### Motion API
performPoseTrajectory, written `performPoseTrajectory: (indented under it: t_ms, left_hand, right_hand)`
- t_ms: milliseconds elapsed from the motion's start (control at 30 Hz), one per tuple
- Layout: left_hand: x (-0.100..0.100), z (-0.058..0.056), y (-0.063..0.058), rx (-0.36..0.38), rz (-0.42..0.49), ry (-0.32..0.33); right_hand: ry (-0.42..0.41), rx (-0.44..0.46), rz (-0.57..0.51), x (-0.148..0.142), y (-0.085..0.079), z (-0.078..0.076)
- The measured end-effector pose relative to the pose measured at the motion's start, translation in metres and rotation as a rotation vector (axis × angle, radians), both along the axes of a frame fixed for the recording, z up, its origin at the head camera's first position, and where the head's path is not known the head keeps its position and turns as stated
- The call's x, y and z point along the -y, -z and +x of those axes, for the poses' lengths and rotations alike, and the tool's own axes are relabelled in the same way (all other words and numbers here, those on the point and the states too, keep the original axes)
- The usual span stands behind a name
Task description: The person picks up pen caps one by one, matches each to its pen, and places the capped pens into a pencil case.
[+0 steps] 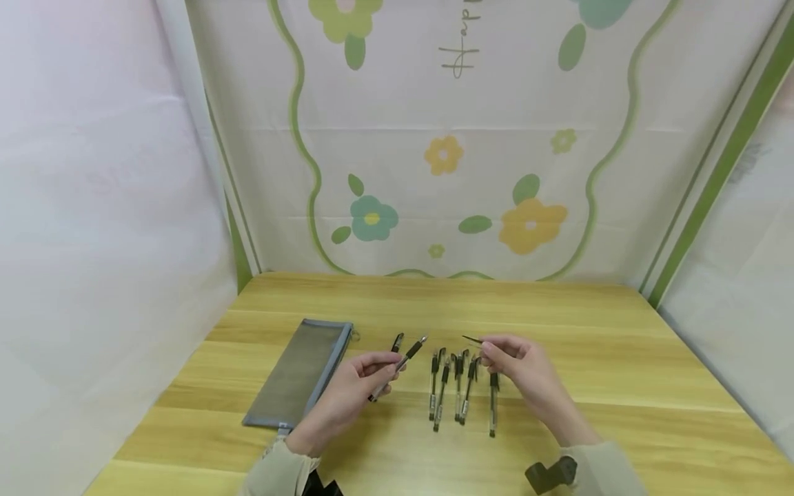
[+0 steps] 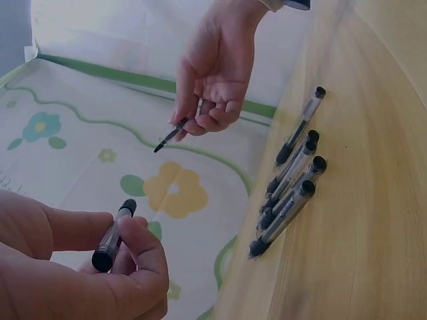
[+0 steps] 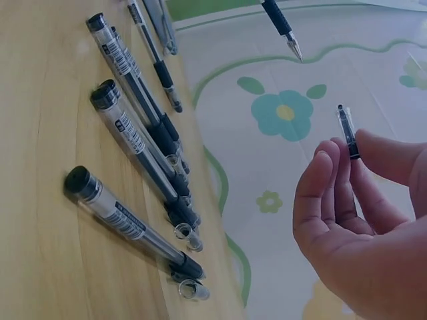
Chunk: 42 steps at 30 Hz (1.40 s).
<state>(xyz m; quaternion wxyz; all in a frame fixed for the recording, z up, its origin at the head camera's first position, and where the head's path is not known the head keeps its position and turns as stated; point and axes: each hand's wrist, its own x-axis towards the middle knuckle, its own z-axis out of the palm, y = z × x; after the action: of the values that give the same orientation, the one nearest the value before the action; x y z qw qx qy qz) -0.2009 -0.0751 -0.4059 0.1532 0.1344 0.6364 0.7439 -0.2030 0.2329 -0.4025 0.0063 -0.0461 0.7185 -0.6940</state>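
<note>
My left hand (image 1: 350, 389) pinches an uncapped black gel pen (image 1: 413, 348) between thumb and fingers, its metal tip pointing up and away. Clear of the table, my right hand (image 1: 530, 375) holds a small clear pen cap with a black clip (image 3: 345, 130) between thumb and fingertips. A gap separates cap and pen tip. Below and between the hands, several capped gel pens (image 1: 442, 393) lie side by side on the table. One more pen (image 1: 398, 342) lies just behind my left hand, which partly hides it.
A grey mesh zip pouch (image 1: 291, 375) lies flat on the wooden table (image 1: 620, 386), left of the pens and partly behind my left wrist. White cloth panels stand around the table; the back one (image 1: 403, 103) is printed with flowers.
</note>
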Motion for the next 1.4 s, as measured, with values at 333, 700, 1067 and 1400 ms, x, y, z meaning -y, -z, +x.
performPoseTrajectory:
  t_ms: [333, 700, 1067, 1400]
  left_hand:
    - [-0.008, 0.004, -0.010, -0.147, -0.154, 0.003]
    - [-0.017, 0.005, -0.017, -0.254, -0.267, 0.045]
    - [-0.022, 0.002, -0.014, -0.281, -0.334, 0.092]
    - [-0.023, 0.002, -0.018, -0.285, -0.375, 0.111]
  right_hand:
    - [0.077, -0.029, -0.034, 0.000, -0.001, 0.008]
    - [0.082, -0.020, 0.001, 0.003, 0.003, 0.009]
    - [0.027, -0.081, 0.063, 0.003, 0.003, 0.013]
    - [-0.035, -0.130, 0.079, 0.007, 0.006, 0.017]
